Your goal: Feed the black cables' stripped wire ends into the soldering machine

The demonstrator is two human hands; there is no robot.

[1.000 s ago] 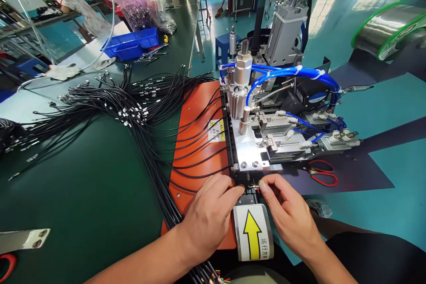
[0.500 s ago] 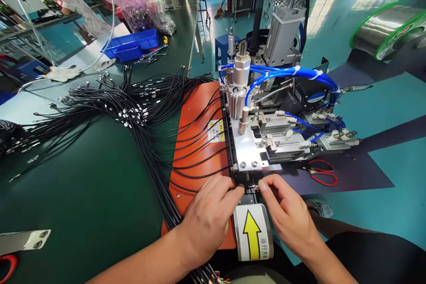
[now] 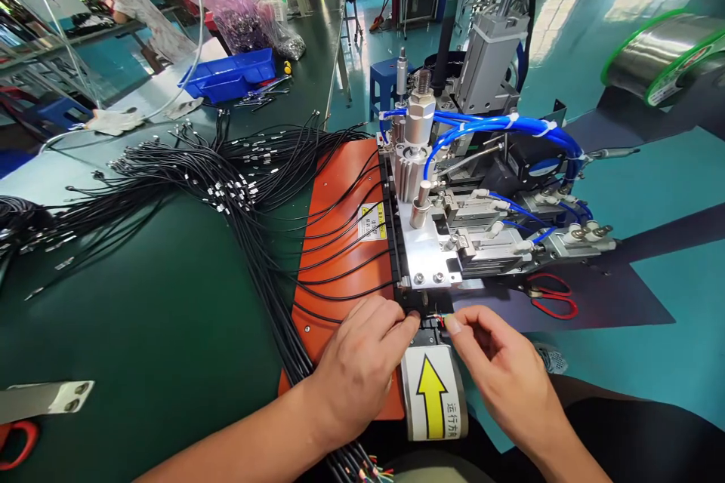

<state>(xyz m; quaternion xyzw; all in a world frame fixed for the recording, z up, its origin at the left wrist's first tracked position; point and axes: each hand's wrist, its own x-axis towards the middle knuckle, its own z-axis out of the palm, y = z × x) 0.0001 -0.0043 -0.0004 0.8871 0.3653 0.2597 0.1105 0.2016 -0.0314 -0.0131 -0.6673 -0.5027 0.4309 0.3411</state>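
Both hands are seen at the near edge of a small pneumatic machine [image 3: 453,234] that stands on a dark green worktop [image 3: 141,332]. The left hand [image 3: 354,366] is laid on an orange plate [image 3: 340,241], its thumb and forefinger pinched on the end of a black cable [image 3: 322,315] just where it meets the machine's black fixture [image 3: 427,321]. The right hand [image 3: 510,377] is held just right of that spot, its thumb and forefinger pinched on the cable's thin coloured wires [image 3: 437,316], which are too small to be told apart. Between the two wrists a grey cover with a yellow arrow [image 3: 433,396] is seen, pointing far toward the machine.

Several more black cables are laid across the orange plate into the machine's left side, and a large fanned bundle of them [image 3: 186,181] is spread over the worktop to the left. Blue air hoses [image 3: 492,124] are looped over the machine. Red-handled scissors [image 3: 552,298] lie to the right of the machine. A blue bin [image 3: 226,75] stands far off on the left, near where other people are seated.
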